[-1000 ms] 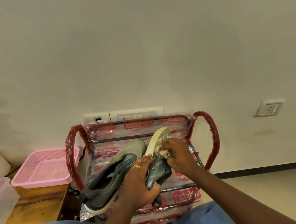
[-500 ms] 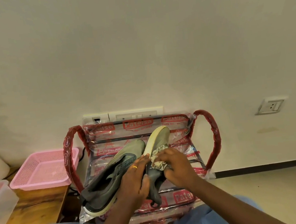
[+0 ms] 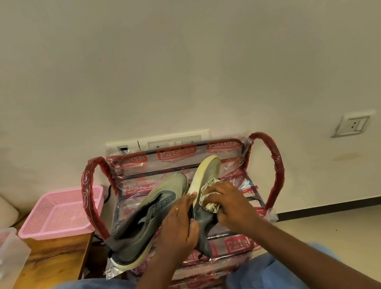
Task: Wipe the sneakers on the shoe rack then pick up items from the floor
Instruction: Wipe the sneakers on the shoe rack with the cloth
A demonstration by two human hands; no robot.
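Slid back from the toe, curled fingers of the right hand now pinch the cloth against the sneaker, beside gripping fingers of the left hand.

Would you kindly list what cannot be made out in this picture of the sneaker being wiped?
Head view:
- cloth: mostly covered by the right hand gripping it.
- held sneaker: its middle partly hidden by the left hand.
- shoe rack: lower shelves blocked by arms and knees.
- clear container: cut off by the left edge.
- digits on the rack's wrap: too small to read.
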